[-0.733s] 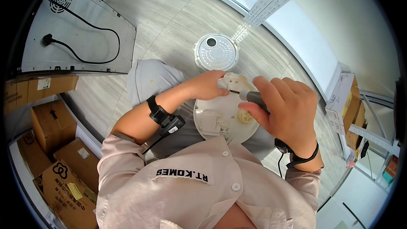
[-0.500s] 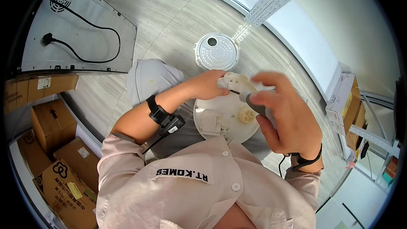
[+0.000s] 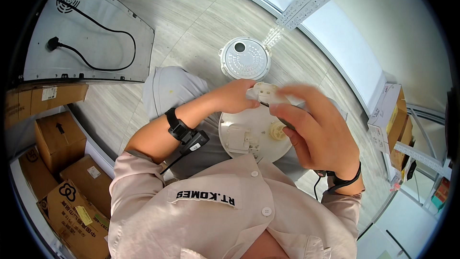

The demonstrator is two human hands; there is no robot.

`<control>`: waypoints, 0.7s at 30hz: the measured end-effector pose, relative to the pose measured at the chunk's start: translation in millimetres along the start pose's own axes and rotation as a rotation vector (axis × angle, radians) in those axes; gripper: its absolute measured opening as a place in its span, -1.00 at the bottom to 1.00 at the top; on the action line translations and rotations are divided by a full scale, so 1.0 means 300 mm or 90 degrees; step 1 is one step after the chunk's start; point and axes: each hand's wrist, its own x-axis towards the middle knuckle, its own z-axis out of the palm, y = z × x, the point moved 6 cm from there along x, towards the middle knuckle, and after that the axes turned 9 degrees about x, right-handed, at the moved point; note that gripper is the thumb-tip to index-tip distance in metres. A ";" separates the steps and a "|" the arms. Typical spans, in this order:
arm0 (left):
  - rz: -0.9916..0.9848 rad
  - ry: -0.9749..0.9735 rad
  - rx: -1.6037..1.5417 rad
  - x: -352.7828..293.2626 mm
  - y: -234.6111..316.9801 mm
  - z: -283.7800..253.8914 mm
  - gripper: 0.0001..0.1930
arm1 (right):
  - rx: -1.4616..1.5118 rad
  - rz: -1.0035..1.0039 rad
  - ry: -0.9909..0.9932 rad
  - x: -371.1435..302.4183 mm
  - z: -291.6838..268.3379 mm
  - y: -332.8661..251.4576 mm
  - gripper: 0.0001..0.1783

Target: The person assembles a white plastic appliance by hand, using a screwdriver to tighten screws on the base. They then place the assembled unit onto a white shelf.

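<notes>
Across my lap lies a round white plastic shell (image 3: 268, 146), with a yellowish knob-like ring (image 3: 278, 131) and a raised rectangular part on its inner side. My left hand (image 3: 235, 95) is closed on the pale tab at its far edge. My right hand (image 3: 314, 127) wraps round a grey-handled screwdriver (image 3: 291, 115), its forefinger raised and smeared by motion. The dark shaft points left, its tip close to my left fingers; I cannot tell exactly what it touches. Beyond my hands, a round light-grey lid panel (image 3: 247, 59) with a dark round hole rests on the floor.
A metal appliance casing (image 3: 105, 33) with a black power cord stands at the far left. Below it are several cardboard boxes (image 3: 60, 139). A perforated white metal post (image 3: 316, 0) rises at the far right, and more boxes (image 3: 383, 115) sit at the right edge.
My right hand has shifted slightly left with the screwdriver, and its fingers have turned round the handle. My left hand and the white shell look unmoved.
</notes>
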 end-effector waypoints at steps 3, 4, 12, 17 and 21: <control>-0.008 0.025 0.041 0.003 -0.016 0.006 -0.50 | 0.010 0.015 -0.023 -0.015 0.021 0.009 -0.54; -0.004 0.022 0.032 0.001 -0.012 0.005 -0.50 | -0.053 0.031 -0.043 -0.017 0.019 0.010 -0.54; 0.027 0.012 -0.016 0.008 -0.036 0.011 -0.46 | 0.072 -0.003 0.033 0.012 -0.001 -0.007 -0.56; -0.006 0.013 0.024 0.034 -0.075 0.036 -0.42 | 0.132 -0.055 0.020 -0.016 0.039 0.025 -0.60; -0.029 -0.050 -0.021 0.049 -0.067 0.038 -0.38 | 0.102 -0.127 0.069 -0.023 0.038 0.088 -0.57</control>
